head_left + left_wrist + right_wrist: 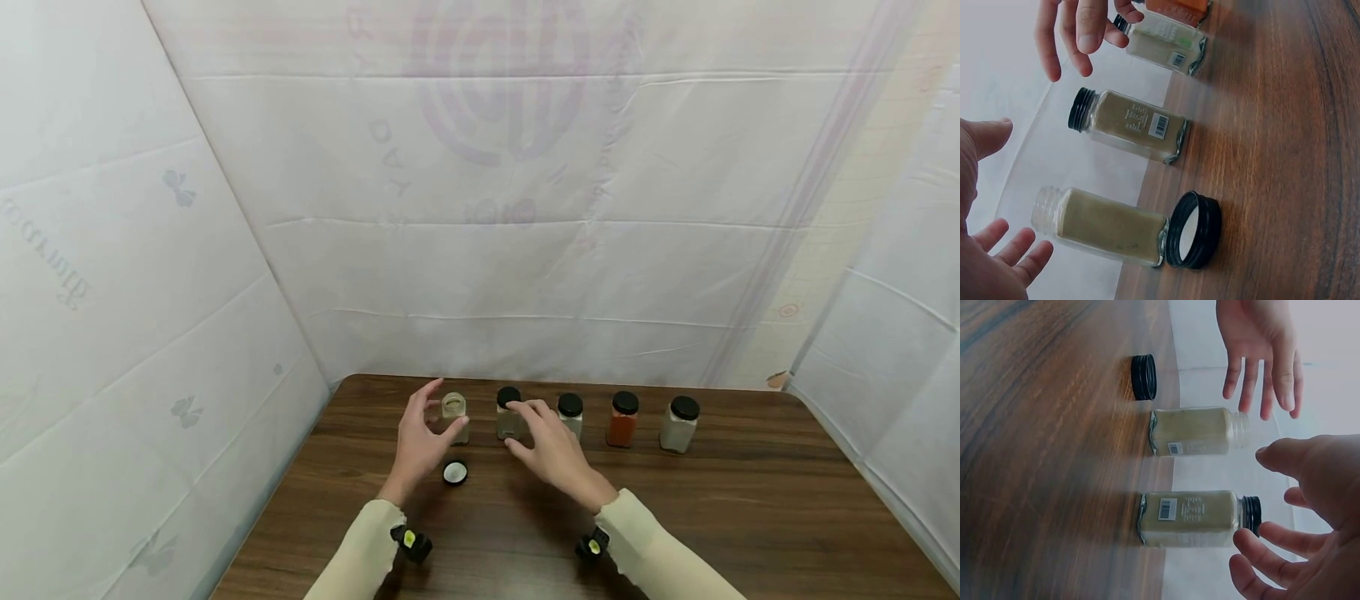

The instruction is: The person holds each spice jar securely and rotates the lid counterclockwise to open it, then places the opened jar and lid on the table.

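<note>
An uncapped glass spice jar [455, 406] of pale greenish powder stands at the left of a row, its threaded neck bare. Its black lid [454, 472] lies on the table in front, white liner up. My left hand [420, 437] is beside this jar, thumb and fingers spread apart, holding nothing. Beside the second jar [507, 421], which has its black cap on, is my right hand [551, 446]. Its fingers are bent loosely near that cap [1252, 515]; a gap shows between thumb and fingers, and whether a fingertip touches the jar I cannot tell.
To the right stand three more black-capped jars: a pale one [570, 417] partly behind my right hand, an orange-red one [622, 421] and another pale one [678, 425]. All are near the back edge of the brown wooden table [750, 508]. White sheeting [525, 275] hangs behind.
</note>
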Demonstrator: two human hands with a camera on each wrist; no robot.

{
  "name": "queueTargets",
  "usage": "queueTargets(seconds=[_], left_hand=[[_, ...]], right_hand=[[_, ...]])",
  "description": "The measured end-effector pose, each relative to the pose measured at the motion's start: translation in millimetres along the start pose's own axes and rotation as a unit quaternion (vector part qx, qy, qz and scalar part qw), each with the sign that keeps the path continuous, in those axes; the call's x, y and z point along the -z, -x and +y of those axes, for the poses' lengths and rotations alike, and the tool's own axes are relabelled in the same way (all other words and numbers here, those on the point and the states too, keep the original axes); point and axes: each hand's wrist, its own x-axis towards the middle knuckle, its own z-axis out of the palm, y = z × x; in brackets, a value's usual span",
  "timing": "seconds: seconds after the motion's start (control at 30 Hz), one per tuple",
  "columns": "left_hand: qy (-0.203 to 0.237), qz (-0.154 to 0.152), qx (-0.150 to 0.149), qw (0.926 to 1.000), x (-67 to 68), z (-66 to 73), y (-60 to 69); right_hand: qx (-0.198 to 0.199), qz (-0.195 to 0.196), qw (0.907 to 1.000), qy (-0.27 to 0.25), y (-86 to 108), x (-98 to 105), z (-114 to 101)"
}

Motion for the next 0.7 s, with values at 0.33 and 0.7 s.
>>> queueTargets(seconds=[0.33, 0.7], left_hand=[[0.018, -0.005, -0.028, 0.9994, -5.9, 11.1, -1.0], [0.028, -0.054, -0.036, 0.9975, -21.4, 21.3, -2.7]], right_hand=[[-0.037, 0.006, 0.9991, -0.019, -1.5, 5, 5], [-0.072, 0.006, 0.9973, -0.013, -11.7, 13, 7]])
